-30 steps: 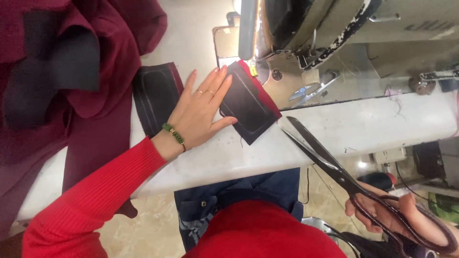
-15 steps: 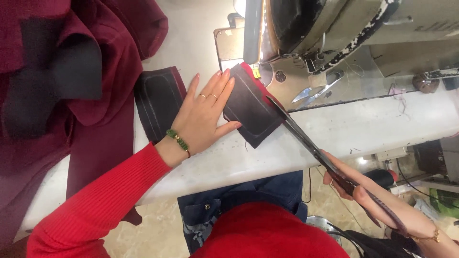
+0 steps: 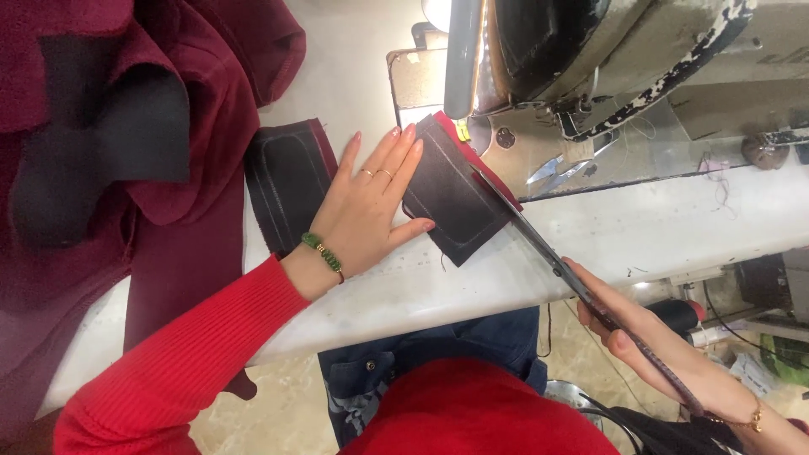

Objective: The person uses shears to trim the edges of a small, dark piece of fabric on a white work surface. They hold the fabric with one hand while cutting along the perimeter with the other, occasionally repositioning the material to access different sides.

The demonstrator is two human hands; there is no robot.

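A white surface (image 3: 674,227) runs across the view, smooth and pale, with a few loose thread ends lying on its right part and its front edge dropping off toward a beige tiled floor (image 3: 278,396). The left hand (image 3: 362,215) lies open and flat on it, fingers spread, the fingertips pressing down the near edge of a dark fabric piece (image 3: 451,198) that has a red layer showing along its far edge; a green bead bracelet (image 3: 323,253) circles that wrist above a red sleeve (image 3: 185,362). The right hand (image 3: 649,341) is closed around the handles of long scissors (image 3: 539,244), whose shut blades reach up and lie against the right edge of the dark fabric piece. Just left of the open hand a second dark piece (image 3: 286,181), stitched with a rounded outline and edged in red, rests flat on the surface. Further left a heap of maroon cloth (image 3: 126,109) with black panels covers the surface and hangs over its front edge. Behind the fabric stands a worn grey sewing machine (image 3: 590,59), its metal bed carrying a small pair of thread snips (image 3: 560,168). Below the surface edge, at the right, a dark thread spool with a red end (image 3: 687,316) and cluttered items sit low in the room.
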